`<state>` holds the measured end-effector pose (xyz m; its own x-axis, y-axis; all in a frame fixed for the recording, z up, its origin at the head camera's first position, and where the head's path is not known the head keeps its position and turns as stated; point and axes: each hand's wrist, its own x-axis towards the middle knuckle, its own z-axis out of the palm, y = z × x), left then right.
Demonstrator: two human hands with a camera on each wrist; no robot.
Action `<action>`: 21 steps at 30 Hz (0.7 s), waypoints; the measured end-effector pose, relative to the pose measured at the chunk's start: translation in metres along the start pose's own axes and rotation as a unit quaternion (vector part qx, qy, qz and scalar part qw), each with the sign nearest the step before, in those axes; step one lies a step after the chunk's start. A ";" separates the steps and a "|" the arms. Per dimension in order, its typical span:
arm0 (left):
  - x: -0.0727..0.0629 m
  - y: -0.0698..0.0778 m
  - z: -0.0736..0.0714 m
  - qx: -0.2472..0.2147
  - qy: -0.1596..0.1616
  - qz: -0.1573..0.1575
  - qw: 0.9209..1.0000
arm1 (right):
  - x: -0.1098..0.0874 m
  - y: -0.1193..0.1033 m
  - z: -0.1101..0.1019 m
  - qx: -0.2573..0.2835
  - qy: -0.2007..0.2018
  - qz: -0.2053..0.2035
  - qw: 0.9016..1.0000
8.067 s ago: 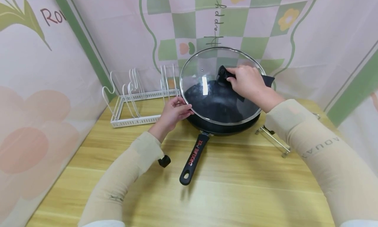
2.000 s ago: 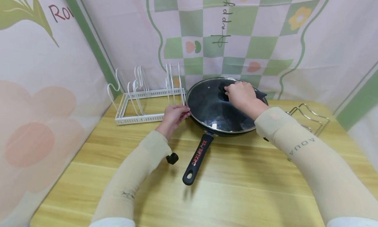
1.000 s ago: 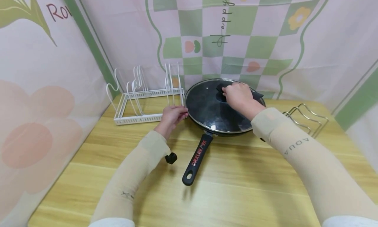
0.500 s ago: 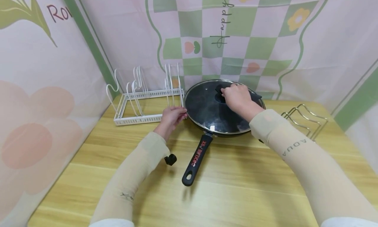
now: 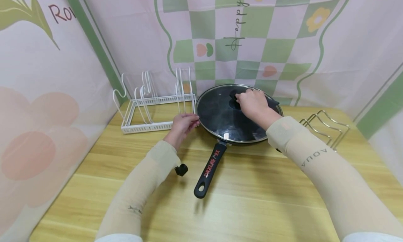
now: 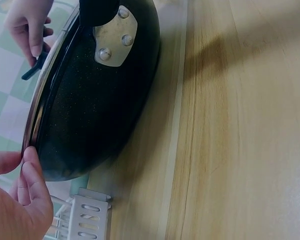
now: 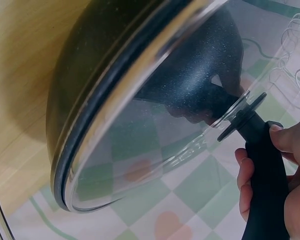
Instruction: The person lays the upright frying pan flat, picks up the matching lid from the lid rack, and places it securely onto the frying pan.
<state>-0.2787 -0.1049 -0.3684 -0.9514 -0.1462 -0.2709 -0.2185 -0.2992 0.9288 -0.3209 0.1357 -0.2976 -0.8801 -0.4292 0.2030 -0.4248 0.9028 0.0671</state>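
Observation:
A black frying pan [image 6: 100, 95] stands on the table, its long handle [image 5: 210, 170] with red lettering toward me. On top lies a glass lid [image 5: 226, 121] with a metal rim, seated close along the pan's edge. My right hand [image 5: 254, 104] grips the lid's black handle [image 7: 265, 185], fingers wrapped round it in the right wrist view. At the pan's left side my left hand [image 5: 183, 127] pinches the lid's rim [image 6: 37, 110] between thumb and fingertip, as the left wrist view shows.
A white wire rack [image 5: 146, 127] stands left of the pan, close by my left hand. To the right is a metal wire rack [image 5: 330, 124], partly behind my right sleeve. A patterned cloth [image 5: 207, 25] hangs behind the wooden table [image 5: 252, 207].
Around eight seconds ago the lid was tilted up over the pan; it now lies flat on it, and my right hand has come down with it. In the last second almost nothing moved.

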 end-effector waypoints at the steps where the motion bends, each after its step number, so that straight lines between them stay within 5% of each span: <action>1: 0.000 0.000 0.000 0.001 0.000 -0.001 1.000 | 0.000 0.000 0.000 0.000 -0.001 0.000 1.000; 21: 0.005 0.000 -0.001 0.019 -0.010 -0.010 1.000 | 0.001 0.002 -0.001 0.012 0.001 0.008 1.000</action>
<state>-0.2833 -0.1065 -0.3699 -0.9512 -0.1212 -0.2838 -0.2443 -0.2662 0.9325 -0.3226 0.1367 -0.2967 -0.8864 -0.4144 0.2062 -0.4153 0.9088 0.0410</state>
